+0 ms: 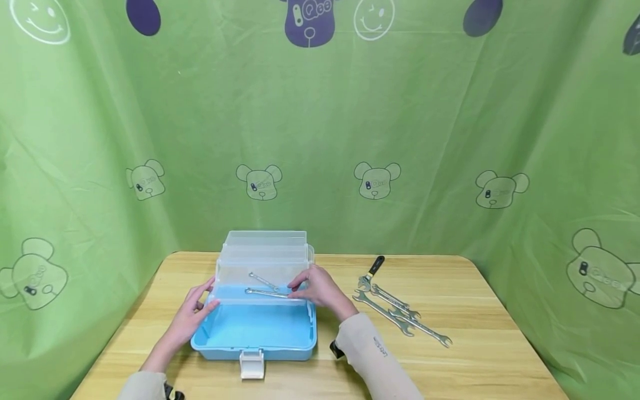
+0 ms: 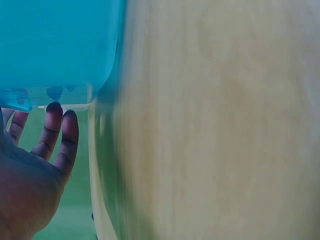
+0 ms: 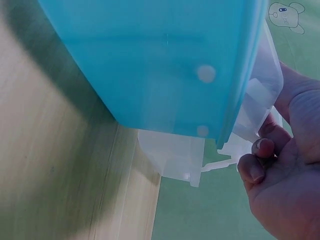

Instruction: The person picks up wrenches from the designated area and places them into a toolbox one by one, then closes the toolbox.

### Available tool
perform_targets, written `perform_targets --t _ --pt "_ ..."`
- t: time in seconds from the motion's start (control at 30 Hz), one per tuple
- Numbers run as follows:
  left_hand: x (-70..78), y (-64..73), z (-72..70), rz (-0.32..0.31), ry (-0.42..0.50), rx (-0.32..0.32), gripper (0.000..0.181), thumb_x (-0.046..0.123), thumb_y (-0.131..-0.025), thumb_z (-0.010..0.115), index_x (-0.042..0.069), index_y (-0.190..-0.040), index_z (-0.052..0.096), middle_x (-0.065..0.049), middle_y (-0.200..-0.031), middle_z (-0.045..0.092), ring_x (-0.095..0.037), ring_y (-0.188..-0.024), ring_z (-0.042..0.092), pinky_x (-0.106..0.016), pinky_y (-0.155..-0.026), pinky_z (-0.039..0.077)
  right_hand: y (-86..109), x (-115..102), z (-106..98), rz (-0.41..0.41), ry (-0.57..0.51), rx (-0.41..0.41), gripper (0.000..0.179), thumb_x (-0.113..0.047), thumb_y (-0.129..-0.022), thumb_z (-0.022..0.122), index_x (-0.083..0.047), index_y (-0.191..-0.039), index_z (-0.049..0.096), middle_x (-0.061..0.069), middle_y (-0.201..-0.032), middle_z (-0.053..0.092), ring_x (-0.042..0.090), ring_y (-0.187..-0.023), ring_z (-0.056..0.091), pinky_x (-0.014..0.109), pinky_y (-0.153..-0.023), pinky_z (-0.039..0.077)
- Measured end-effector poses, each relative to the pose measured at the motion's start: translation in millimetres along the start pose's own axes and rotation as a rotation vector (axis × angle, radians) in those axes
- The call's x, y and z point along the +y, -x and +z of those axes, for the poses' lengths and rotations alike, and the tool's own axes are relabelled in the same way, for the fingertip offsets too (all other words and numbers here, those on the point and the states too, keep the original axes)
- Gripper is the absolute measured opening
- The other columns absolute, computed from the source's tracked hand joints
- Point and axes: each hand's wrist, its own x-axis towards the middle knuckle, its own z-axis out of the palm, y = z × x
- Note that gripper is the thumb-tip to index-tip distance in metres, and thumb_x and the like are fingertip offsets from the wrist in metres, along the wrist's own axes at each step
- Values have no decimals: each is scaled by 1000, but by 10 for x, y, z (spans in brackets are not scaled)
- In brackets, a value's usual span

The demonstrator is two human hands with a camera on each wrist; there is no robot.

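A blue toolbox [image 1: 254, 354] stands on the table with its clear trays [image 1: 235, 273] raised at the back. Two small silver wrenches are in the front tray: one wrench [image 1: 262, 281] lies slanted, and my right hand [image 1: 320, 288] pinches the right end of the other wrench [image 1: 265, 293]. In the right wrist view that hand's fingers [image 3: 257, 167] are curled beside the tray, and the wrench is hidden. My left hand [image 1: 191, 312] touches the left side of the box and tray, thumb toward the front, fingers fairly straight in the left wrist view [image 2: 52, 135].
Right of the box, several open-end wrenches [image 1: 382, 312] lie loosely piled on the wooden table [image 1: 475, 311]. Behind them is an adjustable wrench [image 1: 372, 271] with a black handle. A white latch [image 1: 252, 366] hangs at the box front. Green cloth [image 1: 320, 111] surrounds the table.
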Motion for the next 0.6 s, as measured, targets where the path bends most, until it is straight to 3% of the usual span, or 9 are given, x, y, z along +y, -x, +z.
perform_targets --t 0.07,0.17,0.23,0.3,0.43,0.6 --pt "-1 10 -2 2 -3 -2 64 34 -106 61 17 -162 35 -15 -144 45 -14 -88 50 -25 -74 48 22 11 -18 -9 -28 -10 22 -24 -82 89 -18 -101 83 -4 -100 78 26 -105 67 49 -114 40" --pt "-2 20 -8 6 -5 0 64 33 -106 61 17 -162 35 -16 -144 45 -14 -88 50 -25 -74 48 55 43 -67 -15 -73 -32 25 -25 -85 87 -17 -108 81 -5 -100 77 22 -94 64 38 -91 52" --pt "-1 20 -12 -1 -5 -2 64 34 -106 61 18 -162 35 -15 -144 44 -15 -89 50 -25 -74 49 82 68 -117 -21 -110 -42 28 -23 -87 85 -15 -113 80 -5 -99 76 18 -87 61 30 -76 51" --pt "-2 16 -13 -10 -5 -5 65 35 -106 60 19 -162 35 -15 -145 44 -16 -90 50 -26 -74 49 103 121 -169 -30 -133 -44 30 -22 -89 83 -15 -117 79 -5 -99 75 15 -83 59 26 -70 49" --pt "-7 6 -6 -25 -3 -10 65 37 -105 60 22 -163 34 -13 -146 43 -18 -91 50 -26 -75 49 171 245 -288 -49 -185 -30 32 -21 -92 80 -14 -123 76 -2 -104 75 14 -89 63 25 -76 53" --pt "-14 1 4 -17 1 -9 64 36 -105 61 22 -163 34 -14 -147 43 -18 -91 51 -26 -75 49 275 411 -457 -9 -222 2 34 -23 -95 76 -13 -127 73 2 -110 75 17 -97 65 31 -86 54"
